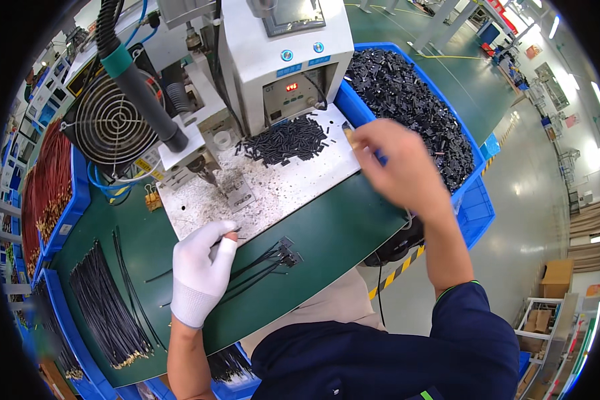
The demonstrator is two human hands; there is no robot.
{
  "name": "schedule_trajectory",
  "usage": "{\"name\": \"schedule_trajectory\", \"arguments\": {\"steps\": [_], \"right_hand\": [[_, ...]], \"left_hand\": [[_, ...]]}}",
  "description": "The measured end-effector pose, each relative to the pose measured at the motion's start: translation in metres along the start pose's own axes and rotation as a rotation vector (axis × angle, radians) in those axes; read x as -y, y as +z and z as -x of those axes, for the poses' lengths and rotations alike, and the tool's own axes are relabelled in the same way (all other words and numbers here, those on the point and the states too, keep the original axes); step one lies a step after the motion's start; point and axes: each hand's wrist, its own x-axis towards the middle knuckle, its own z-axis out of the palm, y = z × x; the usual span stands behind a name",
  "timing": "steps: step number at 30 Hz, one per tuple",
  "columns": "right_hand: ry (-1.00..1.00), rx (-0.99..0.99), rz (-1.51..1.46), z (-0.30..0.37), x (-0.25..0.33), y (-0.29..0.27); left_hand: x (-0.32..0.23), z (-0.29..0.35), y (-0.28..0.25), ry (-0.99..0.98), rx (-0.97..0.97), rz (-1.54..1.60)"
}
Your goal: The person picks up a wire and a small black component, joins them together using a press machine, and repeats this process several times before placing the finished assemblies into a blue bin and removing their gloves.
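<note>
Your white-gloved left hand [201, 270] pinches thin black wires [260, 260] against the green mat [327, 233], steadying them; your bare right hand [393, 160], blurred, grip unclear, reaches toward small black plastic housings [287, 140] heaped on the white plate [300, 183].

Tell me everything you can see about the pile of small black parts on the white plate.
The pile of small black parts is a loose heap of short, dark, plastic-looking pieces lying at all angles. It sits on the speckled white plate, right before the white machine. A few strays lie around it. The bare right hand, blurred, hovers just beside it.
</note>
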Motion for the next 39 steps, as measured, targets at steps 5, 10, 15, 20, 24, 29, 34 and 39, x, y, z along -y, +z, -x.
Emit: {"name": "schedule_trajectory", "arguments": {"steps": [5, 10, 15, 20, 24, 29, 34, 39], "right_hand": [[0.294, 0.252, 0.525, -0.010, -0.082, -0.063], [0.298, 0.428, 0.385, -0.010, -0.120, -0.062], [0.165, 0.442, 0.394, -0.007, -0.130, -0.055], [0.280, 0.075, 0.125, -0.007, -0.105, -0.056], [0.268, 0.083, -0.451, 0.001, -0.050, -0.036], [0.223, 0.380, -0.585, 0.000, 0.008, 0.015], [0.073, 0.458, -0.634, -0.025, 0.034, 0.079], [0.213, 0.409, -0.854, -0.037, 0.046, 0.131]], "left_hand": [[0.000, -0.006, 0.004, -0.039, -0.020, 0.052], [0.006, -0.007, 0.002, 0.091, 0.048, 0.009], [0.009, -0.008, -0.003, 0.031, 0.073, -0.018], [0.008, -0.012, -0.006, -0.044, 0.055, 0.050], [0.015, -0.012, -0.012, 0.046, 0.066, 0.018], [0.010, -0.019, -0.015, -0.029, 0.101, -0.078], [0.016, -0.033, -0.010, 0.070, -0.020, -0.098], [0.025, -0.045, -0.007, 0.119, -0.074, -0.141]]}}
